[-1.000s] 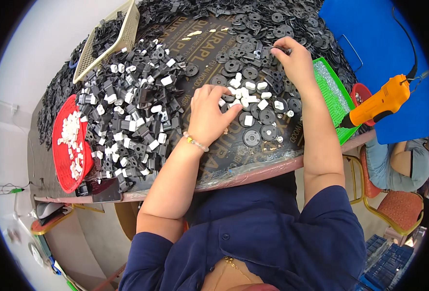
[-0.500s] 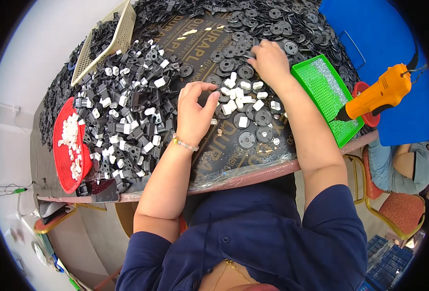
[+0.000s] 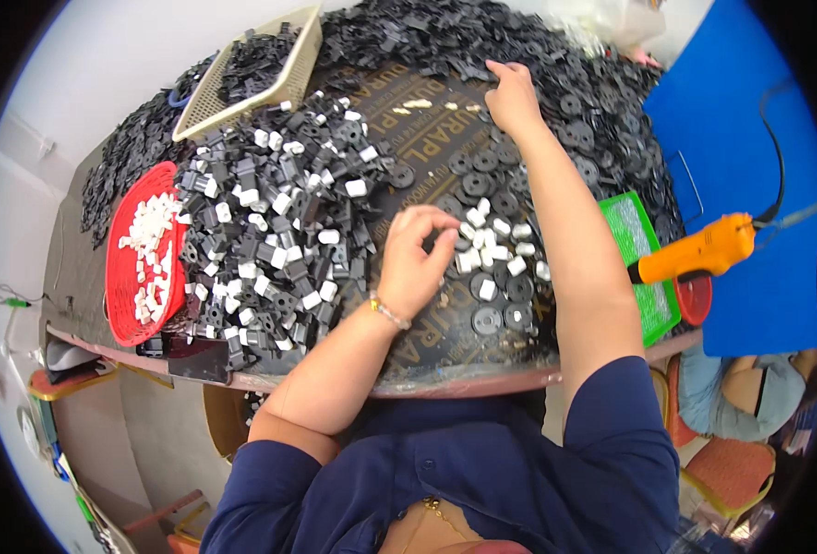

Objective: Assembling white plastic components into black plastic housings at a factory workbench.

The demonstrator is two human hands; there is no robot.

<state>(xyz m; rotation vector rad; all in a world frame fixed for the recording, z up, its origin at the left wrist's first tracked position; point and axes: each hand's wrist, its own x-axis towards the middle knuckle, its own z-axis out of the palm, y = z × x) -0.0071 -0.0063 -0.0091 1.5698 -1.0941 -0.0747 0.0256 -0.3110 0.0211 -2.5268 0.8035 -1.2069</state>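
Observation:
My left hand hovers over the table's middle, thumb and index finger curved toward each other with a small gap; no part shows between them. Just beside its fingertips is a small heap of white plastic caps among black round discs. Farther off, my right hand reaches the edge of a big pile of black plastic parts. Its index finger is stretched out and its thumb stands apart, with nothing visibly held. Left of my left hand lies a heap of black parts with white caps.
A red basket of white caps stands at the left, a cream basket of black parts behind it. An orange electric screwdriver hangs over a green tray at the right, near a red bowl. A person sits beyond.
My right hand has moved farther away, from the round discs to the black parts at the far side. My left hand keeps its curved pose near the white caps. The view has shifted.

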